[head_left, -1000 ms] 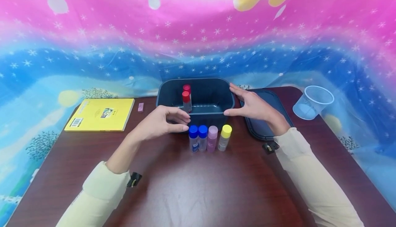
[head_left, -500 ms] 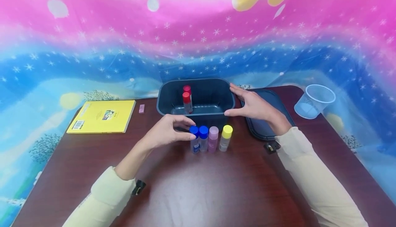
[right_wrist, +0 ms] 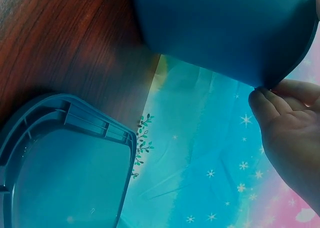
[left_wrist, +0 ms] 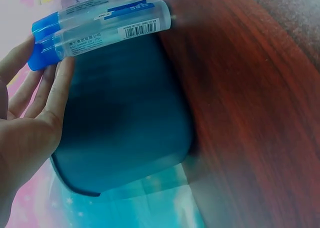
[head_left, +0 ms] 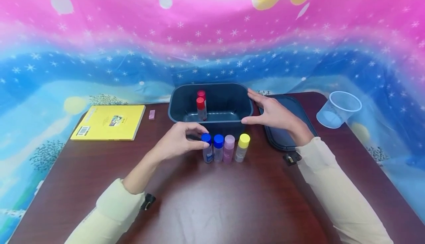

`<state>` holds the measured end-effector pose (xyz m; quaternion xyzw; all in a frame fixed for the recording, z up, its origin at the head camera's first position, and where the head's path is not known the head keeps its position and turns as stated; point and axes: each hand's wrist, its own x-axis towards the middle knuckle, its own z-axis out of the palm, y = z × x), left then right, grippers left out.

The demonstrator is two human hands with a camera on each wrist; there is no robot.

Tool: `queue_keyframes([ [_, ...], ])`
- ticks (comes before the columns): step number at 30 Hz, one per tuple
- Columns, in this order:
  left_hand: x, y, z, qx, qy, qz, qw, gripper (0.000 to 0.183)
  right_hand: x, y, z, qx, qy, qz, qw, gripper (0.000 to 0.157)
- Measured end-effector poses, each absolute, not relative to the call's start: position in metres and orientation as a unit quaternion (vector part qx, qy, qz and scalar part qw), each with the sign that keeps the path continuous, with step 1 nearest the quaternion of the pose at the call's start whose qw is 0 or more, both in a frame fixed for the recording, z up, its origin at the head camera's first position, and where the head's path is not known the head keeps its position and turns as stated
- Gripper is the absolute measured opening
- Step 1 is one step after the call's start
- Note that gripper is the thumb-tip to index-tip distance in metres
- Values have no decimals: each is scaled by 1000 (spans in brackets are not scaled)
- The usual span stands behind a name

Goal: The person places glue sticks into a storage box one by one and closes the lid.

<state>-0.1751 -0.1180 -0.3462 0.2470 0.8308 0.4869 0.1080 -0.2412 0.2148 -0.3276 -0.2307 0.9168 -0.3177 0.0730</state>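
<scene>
In the head view, my left hand pinches the blue cap of a glue stick between thumb and fingers. Its clear, labelled tube also shows in the left wrist view. To its right stand another blue-capped glue stick, a pink one and a yellow-capped one, all upright. Behind them is a dark plastic box, with two red-capped glue sticks standing inside. My right hand holds the box's right end, thumb at the front corner and fingers farther back.
A dark lid lies right of the box, partly under my right forearm. Farther right stands a pale cup. A yellow book and a small pink eraser-like block lie to the left. A printed cloth hangs behind the table.
My left hand has moved right and down to the leftmost blue-capped glue stick and taken hold of its cap. That stick has shifted slightly left, opening a gap. The right hand keeps its place.
</scene>
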Motion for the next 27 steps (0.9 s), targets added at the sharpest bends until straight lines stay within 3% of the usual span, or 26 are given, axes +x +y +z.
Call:
queue_keyframes([
  [27, -180, -137, -317, 176, 791, 584, 46, 31, -243, 216, -328, -230, 916, -320, 75, 101],
])
